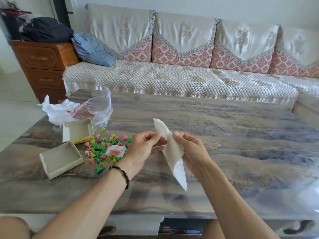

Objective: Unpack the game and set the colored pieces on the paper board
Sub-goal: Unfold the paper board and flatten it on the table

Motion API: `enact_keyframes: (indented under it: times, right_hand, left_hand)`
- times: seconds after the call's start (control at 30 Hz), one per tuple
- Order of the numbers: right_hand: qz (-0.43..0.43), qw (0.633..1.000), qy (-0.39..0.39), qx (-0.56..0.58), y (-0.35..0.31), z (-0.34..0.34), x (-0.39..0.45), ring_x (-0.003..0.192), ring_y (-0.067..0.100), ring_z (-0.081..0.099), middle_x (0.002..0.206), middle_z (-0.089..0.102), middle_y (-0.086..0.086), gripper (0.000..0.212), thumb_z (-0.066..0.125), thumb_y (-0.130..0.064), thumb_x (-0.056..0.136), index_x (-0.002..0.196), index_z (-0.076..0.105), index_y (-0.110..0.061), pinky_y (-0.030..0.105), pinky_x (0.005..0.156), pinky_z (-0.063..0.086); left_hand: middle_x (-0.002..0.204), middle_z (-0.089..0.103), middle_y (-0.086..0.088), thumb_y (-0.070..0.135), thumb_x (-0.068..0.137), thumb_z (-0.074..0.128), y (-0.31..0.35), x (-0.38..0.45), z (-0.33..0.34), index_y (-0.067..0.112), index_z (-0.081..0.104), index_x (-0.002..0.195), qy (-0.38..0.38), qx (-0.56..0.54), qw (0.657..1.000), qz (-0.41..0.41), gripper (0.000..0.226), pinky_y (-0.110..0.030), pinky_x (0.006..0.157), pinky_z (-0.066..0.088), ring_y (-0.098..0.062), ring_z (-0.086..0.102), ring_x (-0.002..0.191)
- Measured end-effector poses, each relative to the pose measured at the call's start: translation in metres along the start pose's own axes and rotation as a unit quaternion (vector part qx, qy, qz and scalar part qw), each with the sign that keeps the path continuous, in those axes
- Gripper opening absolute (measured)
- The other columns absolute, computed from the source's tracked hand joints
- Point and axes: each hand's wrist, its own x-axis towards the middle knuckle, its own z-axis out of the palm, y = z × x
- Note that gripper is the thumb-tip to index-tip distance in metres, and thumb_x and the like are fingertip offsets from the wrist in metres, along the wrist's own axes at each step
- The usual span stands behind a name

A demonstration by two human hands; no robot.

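Quilted pale sofa [172, 80] behind marbled table [224, 135], wooden drawers [43, 66] left, white floor [13, 104]

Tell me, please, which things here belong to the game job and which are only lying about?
Belonging to the job:
- folded paper board, pinched by left hand and right hand
- colored pieces, heaped on the table
- two open box halves
- small printed slip

Only lying about:
- plastic bag
- crumpled white paper
- sofa
- wooden drawers

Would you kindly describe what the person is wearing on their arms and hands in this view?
Both forearms are bare, with no sleeves in view. The left wrist carries a bracelet of small dark round beads. The left hand and right hand wear no gloves, and no rings are visible.
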Motion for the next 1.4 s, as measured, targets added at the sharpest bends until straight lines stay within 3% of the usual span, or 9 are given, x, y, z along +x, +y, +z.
enact_keyframes:
  times: [0.2,0.33,0.47,0.63,0.83,0.97,1.1,1.2,1.4]
  right_hand:
    - [0.045,0.997,-0.039,-0.048,0.006,0.001,-0.003,0.064,0.016,0.054,0.07,0.063,0.006,0.018,0.063,-0.016,0.089,0.074,0.068,-0.008,0.027,0.062,0.044]
    - [0.058,0.995,-0.051,-0.056,0.009,-0.001,-0.004,0.07,0.016,0.055,0.075,0.064,0.007,0.017,0.061,-0.013,0.091,0.077,0.066,-0.006,0.033,0.073,0.043]
    - [0.057,0.994,-0.06,-0.073,0.009,0.001,-0.003,0.069,0.015,0.053,0.076,0.061,0.008,0.017,0.058,-0.014,0.093,0.08,0.066,-0.006,0.027,0.064,0.044]
    - [0.049,0.992,-0.065,-0.095,0.01,0.003,-0.004,0.07,0.018,0.054,0.075,0.06,0.009,0.023,0.052,-0.017,0.097,0.08,0.064,-0.007,0.037,0.071,0.044]
    - [0.011,0.979,0.13,-0.158,-0.006,-0.013,0.002,0.08,0.02,0.061,0.091,0.063,0.011,0.03,0.037,-0.017,0.102,0.099,0.06,0.002,0.035,0.068,0.054]
    - [-0.013,0.913,0.231,-0.337,-0.02,-0.041,0.021,0.068,0.023,0.041,0.073,0.041,0.01,0.026,0.033,-0.013,0.097,0.074,0.045,-0.009,0.035,0.061,0.043]
    - [-0.014,0.884,0.284,-0.371,-0.025,-0.056,0.031,0.058,0.019,0.032,0.059,0.032,0.0,0.032,0.037,-0.013,0.094,0.063,0.031,-0.015,0.034,0.058,0.035]
    - [-0.036,0.894,0.245,-0.374,-0.027,-0.058,0.03,0.056,0.016,0.032,0.061,0.038,0.002,0.027,0.042,-0.012,0.093,0.067,0.046,-0.01,0.029,0.052,0.029]
    - [-0.007,0.958,0.027,-0.285,-0.04,-0.063,0.017,0.072,0.021,0.056,0.08,0.063,0.008,0.028,0.049,-0.023,0.1,0.092,0.064,-0.001,0.03,0.062,0.046]
  left_hand:
    - [0.094,0.073,-0.018,0.013,0.085,0.068,-0.001,-0.004,-0.001,-0.003,0.073,0.092,-0.06,0.019,0.998,-0.022,0.018,-0.032,0.081,0.056,-0.027,0.071,0.091]
    - [0.086,0.074,-0.015,0.003,0.085,0.068,-0.004,-0.004,-0.005,0.001,0.074,0.083,-0.034,0.04,0.999,-0.011,0.006,-0.03,0.079,0.057,-0.024,0.071,0.084]
    - [0.088,0.074,-0.016,0.003,0.084,0.068,-0.005,-0.003,-0.008,0.001,0.074,0.083,-0.028,0.034,0.999,-0.009,0.006,-0.031,0.079,0.057,-0.026,0.071,0.085]
    - [0.086,0.074,-0.015,0.003,0.083,0.07,-0.006,-0.002,-0.007,0.004,0.074,0.079,-0.017,0.03,0.999,0.002,0.006,-0.031,0.078,0.057,-0.024,0.072,0.084]
    - [0.08,0.072,-0.006,0.007,0.091,0.063,-0.01,0.006,-0.022,0.006,0.069,0.081,0.043,0.097,0.994,0.004,0.011,-0.027,0.065,0.055,-0.018,0.069,0.075]
    - [0.088,0.067,-0.001,0.017,0.095,0.055,-0.016,0.019,-0.034,0.012,0.065,0.087,0.13,0.333,0.933,0.031,0.014,-0.025,0.062,0.046,-0.013,0.061,0.078]
    - [0.094,0.063,0.001,0.013,0.092,0.049,-0.016,0.025,-0.037,0.015,0.058,0.087,0.183,0.429,0.884,0.019,0.01,-0.033,0.071,0.049,-0.018,0.059,0.086]
    - [0.11,0.059,-0.001,0.017,0.09,0.049,-0.015,0.028,-0.029,0.016,0.054,0.109,0.181,0.472,0.861,0.063,0.02,-0.034,0.079,0.046,-0.019,0.055,0.1]
    - [0.145,0.039,-0.008,0.039,0.086,0.064,-0.003,0.052,0.017,0.017,0.022,0.149,0.034,0.605,0.768,0.207,0.079,-0.042,0.104,0.039,-0.028,0.032,0.135]
